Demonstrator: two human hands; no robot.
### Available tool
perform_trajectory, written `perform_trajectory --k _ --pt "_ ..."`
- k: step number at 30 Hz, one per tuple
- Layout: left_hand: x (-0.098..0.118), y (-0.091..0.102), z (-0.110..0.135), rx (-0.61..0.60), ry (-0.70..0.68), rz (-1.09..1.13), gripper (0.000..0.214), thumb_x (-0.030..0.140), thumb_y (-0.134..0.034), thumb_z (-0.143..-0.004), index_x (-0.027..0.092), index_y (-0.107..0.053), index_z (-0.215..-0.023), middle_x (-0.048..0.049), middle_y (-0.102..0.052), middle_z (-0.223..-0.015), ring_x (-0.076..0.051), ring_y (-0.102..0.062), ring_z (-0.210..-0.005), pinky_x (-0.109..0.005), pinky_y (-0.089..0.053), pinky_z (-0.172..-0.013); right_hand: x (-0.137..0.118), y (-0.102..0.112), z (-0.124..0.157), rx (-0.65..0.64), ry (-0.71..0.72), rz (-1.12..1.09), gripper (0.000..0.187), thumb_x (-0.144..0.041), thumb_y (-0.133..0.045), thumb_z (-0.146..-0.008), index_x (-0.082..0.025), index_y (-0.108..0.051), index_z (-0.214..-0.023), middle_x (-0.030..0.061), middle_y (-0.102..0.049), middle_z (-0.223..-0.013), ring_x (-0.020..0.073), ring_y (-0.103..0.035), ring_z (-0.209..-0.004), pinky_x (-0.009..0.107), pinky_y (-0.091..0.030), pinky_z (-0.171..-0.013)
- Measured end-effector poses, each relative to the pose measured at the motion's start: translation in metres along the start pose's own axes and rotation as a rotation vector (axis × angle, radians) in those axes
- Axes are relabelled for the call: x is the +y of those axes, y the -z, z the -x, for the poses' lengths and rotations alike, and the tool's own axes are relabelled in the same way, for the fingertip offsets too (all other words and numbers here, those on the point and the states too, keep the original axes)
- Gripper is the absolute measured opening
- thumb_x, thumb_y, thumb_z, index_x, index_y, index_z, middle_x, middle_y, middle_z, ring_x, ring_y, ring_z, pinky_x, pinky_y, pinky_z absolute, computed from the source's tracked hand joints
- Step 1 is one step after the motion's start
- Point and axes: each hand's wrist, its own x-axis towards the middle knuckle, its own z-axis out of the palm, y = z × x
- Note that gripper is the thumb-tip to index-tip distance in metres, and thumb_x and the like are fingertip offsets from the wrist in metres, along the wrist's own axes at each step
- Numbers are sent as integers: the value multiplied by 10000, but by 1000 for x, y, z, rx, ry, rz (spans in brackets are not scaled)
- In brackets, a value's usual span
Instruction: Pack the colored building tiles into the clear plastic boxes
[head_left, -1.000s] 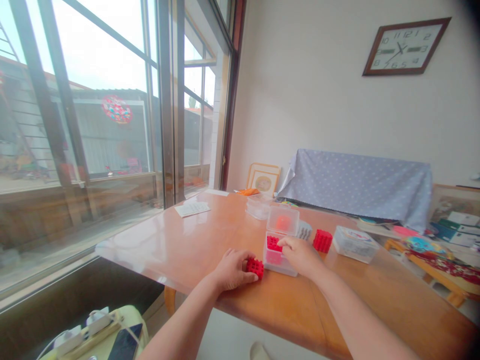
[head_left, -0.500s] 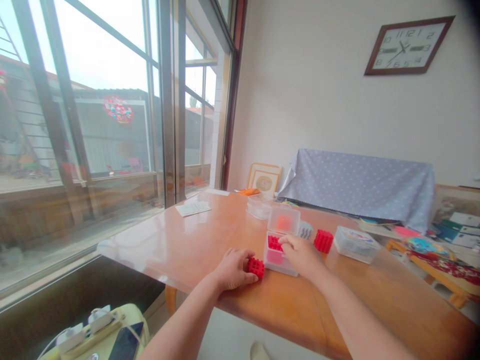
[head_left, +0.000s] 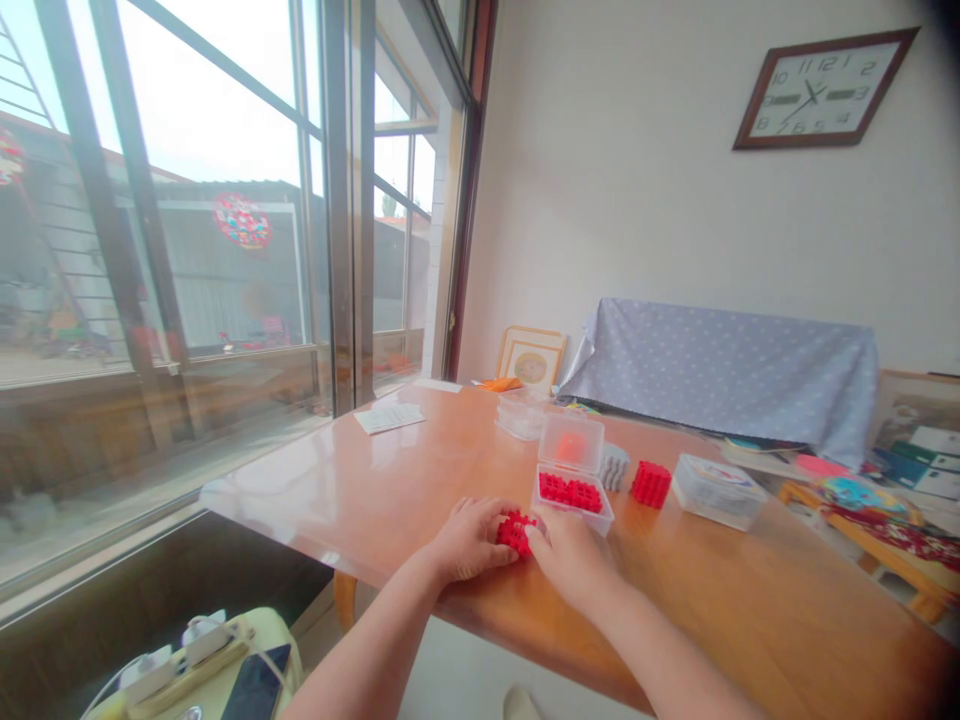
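Observation:
My left hand (head_left: 472, 540) is closed around a red block (head_left: 516, 534) with a studded, lattice-like surface, low over the near edge of the table. From the right, my right hand (head_left: 571, 555) has its thumb and fingertips on the same block; they look pinched on it, and part of the block is hidden. Just behind my right hand stands a clear plastic box (head_left: 604, 522) with its lid (head_left: 571, 443) raised. Red studded pieces (head_left: 570, 492) lie side by side inside it. My right hand covers the box's front left part.
Right of the open box are a grey ridged stack (head_left: 615, 467), a red ridged block (head_left: 650, 484) and a closed clear box (head_left: 720, 490). Another clear container (head_left: 521, 415) stands behind. Papers (head_left: 390, 418) lie on the table (head_left: 315, 490) at left. A phone (head_left: 256, 683) is at lower left.
My right hand has left the open box and come down left to the red block at my left hand. More red pieces now show in the box. My left hand has barely moved.

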Motion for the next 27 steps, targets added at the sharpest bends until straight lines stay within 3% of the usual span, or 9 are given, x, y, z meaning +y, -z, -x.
perform_trajectory --k 6,16,20,24,27 --pt "-3 -1 1 16 2 86 558 401 -772 -730 316 -604 -1255 -8 -685 -1197 -262 -569 -1174 -402 -376 -1073 1 -17 -2 21 -35 -18 207 -385 -498 -941 -249 -644 -997 58 -738 -900 213 -671 -796 282 -360 -644" --pt "3 0 1 -2 -7 -51 502 409 -788 -685 308 -618 -1146 -7 -671 -1017 -270 -553 -1075 -370 -426 -971 12 -35 -4 66 -93 -157 135 -342 -576 -871 -247 -635 -947 25 -703 -810 203 -655 -744 279 -398 -645" --pt "4 1 1 -16 3 -68 494 425 -783 -682 304 -614 -1130 -12 -660 -1032 -276 -547 -1078 -366 -430 -961 14 -39 -5 160 -62 -202 80 -303 -615 -819 -233 -598 -852 30 -687 -843 205 -642 -776 294 -440 -698" --pt "4 0 1 -14 20 -63 496 429 -789 -669 298 -621 -1117 -22 -654 -1054 -285 -544 -1090 -366 -436 -958 13 -41 -4 167 -36 -363 50 -275 -566 -832 -233 -575 -858 4 -669 -750 190 -634 -710 296 -478 -677" --pt "2 -2 1 -9 43 -61 515 440 -800 -657 301 -623 -1120 -30 -642 -1070 -288 -537 -1098 -360 -442 -950 14 -29 -5 151 -7 -553 184 -277 -558 -837 -223 -608 -1005 25 -718 -867 191 -677 -789 310 -534 -736"
